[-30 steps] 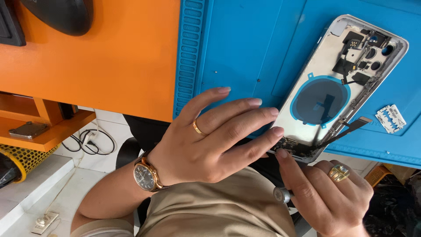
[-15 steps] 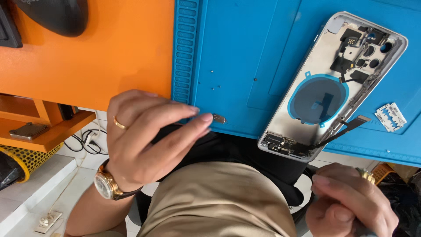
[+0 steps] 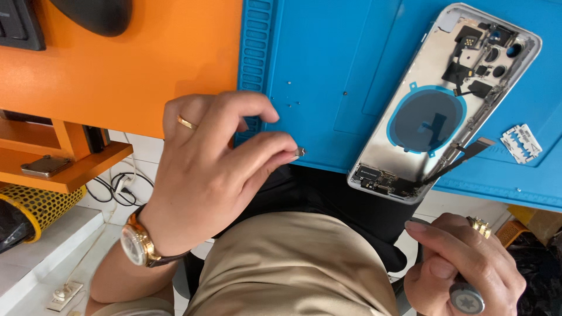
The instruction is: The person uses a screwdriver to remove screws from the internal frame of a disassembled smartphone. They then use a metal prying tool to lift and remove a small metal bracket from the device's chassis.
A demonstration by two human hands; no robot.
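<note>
Screw [image 3: 300, 152], a tiny metal part, probably a screw though too small to tell for certain, sits pinched between thumb and fingertip of the left hand [image 3: 216, 175], just over the near edge of the blue mat [image 3: 328, 76]; the other fingers curl loosely clear, so the pinch alone carries it. Several specks of similar size lie on the mat at 12 o'clock from the pinch, kept apart on the soft surface where they cannot roll. Phone shell [image 3: 445, 99], opened and face-up, lies at 2 o'clock from the left hand, with its lower end overhanging the mat edge and a dark flex strip lifted from it. Right hand [image 3: 462, 269], at 4 o'clock below the shell, is closed around a screwdriver [image 3: 466, 297], its star-marked cap toward the camera, held off the work. Razor blade [image 3: 524, 142] rests on the mat just right of the shell.
</note>
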